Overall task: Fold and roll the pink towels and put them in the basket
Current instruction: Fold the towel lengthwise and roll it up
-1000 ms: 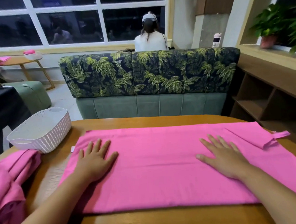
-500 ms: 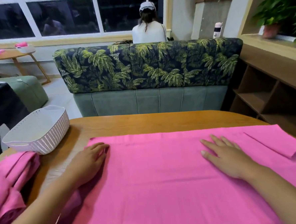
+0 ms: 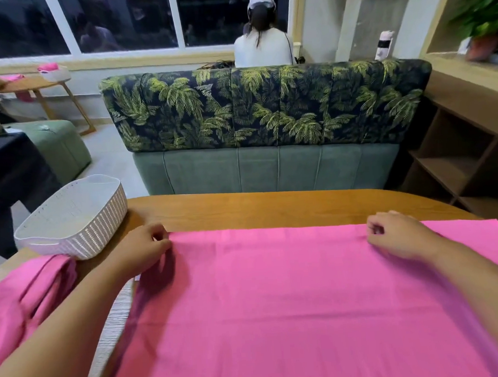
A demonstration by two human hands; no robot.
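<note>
A pink towel (image 3: 277, 297) lies spread flat over the wooden table (image 3: 272, 207), reaching down to the near edge of the view. My left hand (image 3: 146, 247) pinches the towel's far left corner with curled fingers. My right hand (image 3: 396, 237) pinches the far edge further right, fingers curled the same way. A white woven basket (image 3: 78, 225) stands at the table's far left corner with nothing visible inside. More pink towels (image 3: 24, 295) lie bunched at the left edge, just in front of the basket.
Beyond the table stands a sofa (image 3: 267, 129) with a palm-leaf back, and a person sits behind it facing away. Wooden shelves (image 3: 467, 157) line the right side. A green footstool (image 3: 55, 142) and a small side table (image 3: 34, 85) are at the left.
Both hands moved from lying flat on the towel to its far edge and curled round it. The turned-over flap at the right is no longer in view. The camera tilted nearer.
</note>
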